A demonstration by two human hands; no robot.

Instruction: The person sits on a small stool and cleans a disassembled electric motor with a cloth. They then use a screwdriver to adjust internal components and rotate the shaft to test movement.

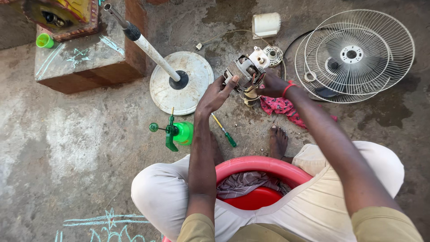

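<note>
I hold a bare fan motor [247,71], metal with a white plastic end, up in front of me with both hands. My left hand [217,93] grips its left side, the thumb pressed on the casing. My right hand [272,85], with a red band at the wrist, grips the motor's right side from below. A small screwdriver with a green handle [225,132] lies on the concrete floor just under my left forearm.
A green spray bottle [178,132] lies to the left. The round white fan base [188,80] with its pole [148,47] stands ahead. White wire fan grilles [358,54] lie at the right, a pink cloth [280,107] beneath my right wrist. I sit on a red stool [255,168].
</note>
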